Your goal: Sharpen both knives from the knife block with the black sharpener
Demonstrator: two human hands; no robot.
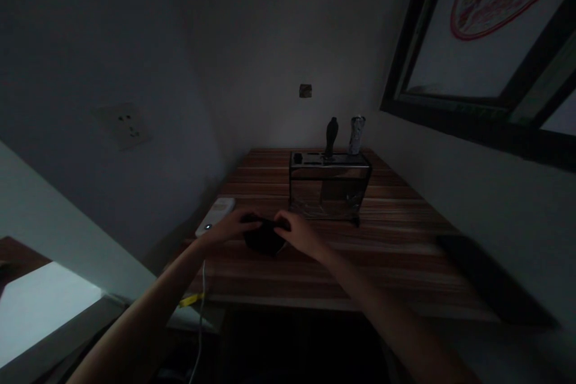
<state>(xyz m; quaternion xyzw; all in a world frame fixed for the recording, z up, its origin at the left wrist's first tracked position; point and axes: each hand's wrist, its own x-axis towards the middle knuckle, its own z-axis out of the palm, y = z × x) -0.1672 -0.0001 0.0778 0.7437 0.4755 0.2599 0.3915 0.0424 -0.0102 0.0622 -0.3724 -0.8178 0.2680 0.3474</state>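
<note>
A small black item (pixel 264 239), soft-edged in the dim light, is between my two hands just above the wooden tabletop; I cannot make out its kind. My left hand (pixel 233 225) pinches its upper left edge with thumb and fingers. On the upper right edge my right hand (pixel 293 231) grips it in the same way. A dark metal-framed knife rack (pixel 330 160) stands just beyond my hands. Two handles rise from its top, a black one (pixel 332 135) and a silvery patterned one (pixel 356 134).
Left of my left hand lies a white oblong device (pixel 218 214); a white cable (pixel 201 312) hangs over the table's front edge. A yellow strip (pixel 191 300) shows at that edge. At the right is a dark flat panel (pixel 490 279). Walls flank the wooden table (pixel 391 240).
</note>
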